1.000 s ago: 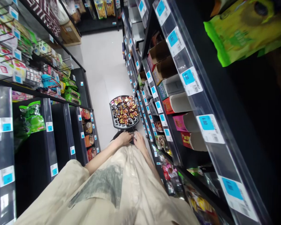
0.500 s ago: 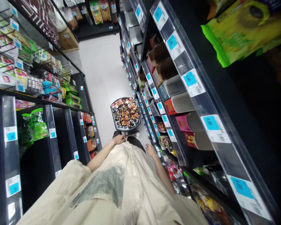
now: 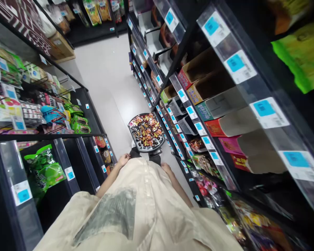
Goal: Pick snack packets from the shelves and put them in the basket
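I stand in a narrow shop aisle and look down over my beige shirt. My left hand (image 3: 124,159) hangs by my left hip with its fingers loosely curled and nothing visible in them. My right hand (image 3: 166,168) shows only partly past the shirt on the right side, its fingers hidden. Just ahead of me on the floor stands a dark basket (image 3: 131,134) filled with several small red, orange and black snack packets. Neither hand touches the basket.
Black shelves with blue price tags line both sides. The right shelves (image 3: 199,115) hold open cardboard display boxes and snack bags. The left shelves (image 3: 75,120) hold green and blue packets. The pale floor (image 3: 107,76) runs ahead to a cardboard box (image 3: 60,47).
My hands were together in front of my waist near the basket; they have parted and dropped to my sides. My view has swung slightly to the right.
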